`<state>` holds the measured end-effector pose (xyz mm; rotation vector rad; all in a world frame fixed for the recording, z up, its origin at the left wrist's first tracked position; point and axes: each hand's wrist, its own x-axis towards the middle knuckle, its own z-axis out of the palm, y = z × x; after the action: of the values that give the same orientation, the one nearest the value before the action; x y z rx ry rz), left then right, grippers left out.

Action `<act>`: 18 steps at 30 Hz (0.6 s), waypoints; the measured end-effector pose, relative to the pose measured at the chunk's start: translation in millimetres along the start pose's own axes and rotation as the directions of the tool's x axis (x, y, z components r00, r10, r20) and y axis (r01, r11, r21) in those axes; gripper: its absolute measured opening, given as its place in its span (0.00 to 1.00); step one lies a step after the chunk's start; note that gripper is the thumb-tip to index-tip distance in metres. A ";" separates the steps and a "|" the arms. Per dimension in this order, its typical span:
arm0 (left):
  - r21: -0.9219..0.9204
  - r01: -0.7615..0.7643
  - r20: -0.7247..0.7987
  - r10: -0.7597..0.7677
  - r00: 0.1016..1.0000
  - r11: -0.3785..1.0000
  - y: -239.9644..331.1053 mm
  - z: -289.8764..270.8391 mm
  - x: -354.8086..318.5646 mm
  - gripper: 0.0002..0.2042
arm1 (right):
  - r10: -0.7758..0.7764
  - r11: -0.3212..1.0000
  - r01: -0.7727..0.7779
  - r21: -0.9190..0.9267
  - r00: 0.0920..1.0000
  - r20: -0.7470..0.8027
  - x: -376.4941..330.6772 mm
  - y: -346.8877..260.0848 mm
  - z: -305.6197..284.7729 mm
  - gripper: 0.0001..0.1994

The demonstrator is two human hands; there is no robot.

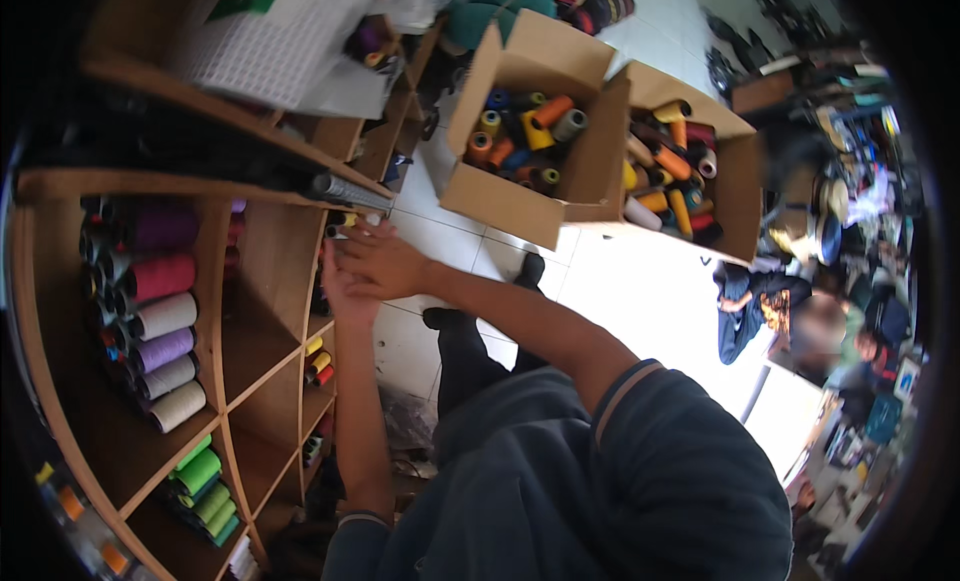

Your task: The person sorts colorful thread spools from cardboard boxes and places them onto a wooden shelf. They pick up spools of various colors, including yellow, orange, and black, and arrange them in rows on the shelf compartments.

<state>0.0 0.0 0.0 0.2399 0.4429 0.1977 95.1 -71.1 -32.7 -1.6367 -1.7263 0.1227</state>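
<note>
My right hand (385, 266) reaches across to the shelf, its fingers stretched out and lying over my left hand. My left hand (346, 297) is raised at the same compartment; most of its fingers are hidden behind the right one. Just beyond the fingertips, a yellow thread spool (349, 220) with a dark end lies in the compartment. Something small and pale shows at the right fingertips, too blurred to name. Larger cones of thread (167, 275), purple, pink, white and lilac, are stacked in a compartment to the left.
The wooden shelf (226, 311) holds green thread cones (200, 471) lower left and small yellow and red spools (320, 363) below my hands. One cardboard box (505, 203) and another beside it (735, 191) hold mixed spools. White tiles (440, 243) lie underfoot. A person (745, 301) is at the right.
</note>
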 end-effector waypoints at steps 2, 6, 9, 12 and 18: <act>0.047 0.050 -0.054 -0.047 0.997 0.998 -60.0 26.2 -16.2 0.26 | 0.035 0.999 -0.034 -0.005 0.997 0.068 -62.8 -3.4 -62.5 0.24; 0.439 0.014 -0.045 0.006 0.999 0.898 -141.6 80.0 15.0 0.15 | 0.194 0.980 -0.191 -0.050 0.979 0.058 -122.7 26.2 -166.6 0.17; 0.748 -0.023 -0.022 0.060 0.998 0.664 -211.9 143.1 27.8 0.13 | 0.375 0.926 -0.378 -0.027 0.924 -0.077 -194.4 26.5 -224.0 0.12; 0.879 0.001 -0.045 0.082 0.996 0.477 -266.3 175.5 43.2 0.14 | 0.500 0.855 -0.519 0.020 0.813 -0.299 -264.2 33.6 -268.0 0.08; 0.973 -0.021 0.028 -0.027 0.999 0.231 -356.0 168.4 78.5 0.11 | 0.746 0.434 -0.861 -0.265 0.508 -0.429 -420.7 73.3 -324.3 0.10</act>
<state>192.9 -351.7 19.8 1.5494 0.4784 -0.1419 299.5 -566.7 -22.7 -2.6165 -0.6133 -0.0447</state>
